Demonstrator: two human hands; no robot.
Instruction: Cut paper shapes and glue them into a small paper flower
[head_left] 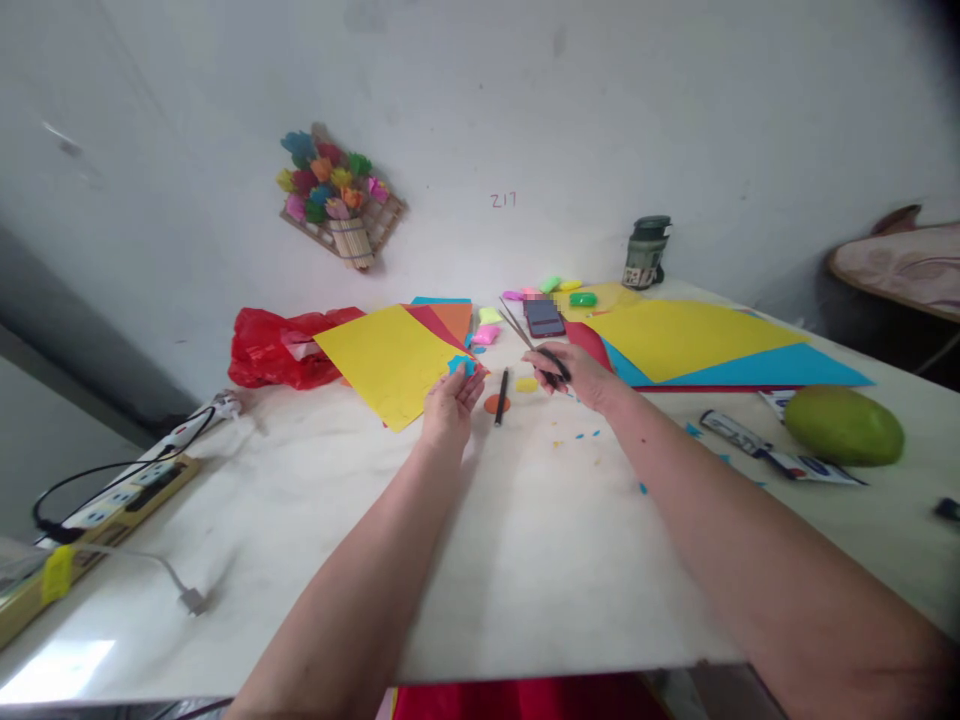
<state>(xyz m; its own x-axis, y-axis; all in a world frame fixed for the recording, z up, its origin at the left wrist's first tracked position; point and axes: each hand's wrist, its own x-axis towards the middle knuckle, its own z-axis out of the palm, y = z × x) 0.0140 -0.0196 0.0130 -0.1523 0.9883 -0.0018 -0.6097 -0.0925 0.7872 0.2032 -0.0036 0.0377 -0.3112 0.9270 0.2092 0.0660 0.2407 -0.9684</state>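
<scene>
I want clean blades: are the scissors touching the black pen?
Apart: the head view shows tabletop between the black pen and the scissors in the right hand.

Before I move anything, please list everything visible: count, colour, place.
Decoration: one, multicoloured, wall
Bottle: one, green, back right
Bag: one, red, back left
Sheets: several, yellow, blue, red, orange, both sides
Packets: several, mixed colours, around phone
Phone: one, dark, back
Pen: one, black, between hands
Discs: two, orange, yellow, near pen
Scraps: several, blue, yellow, right
Fruit: one, green, right
Tubes: at least two, whitish, beside fruit
Power sockets: several, white, left
Cables: several, black, white, left
Unclear object: one, pinkish, right edge
Table: one, white, beneath
Scissors: one, black-handled, right hand
Cut-out: one, blue, left hand
Left hand: one, bare, centre
Right hand: one, bare, centre-right
</scene>
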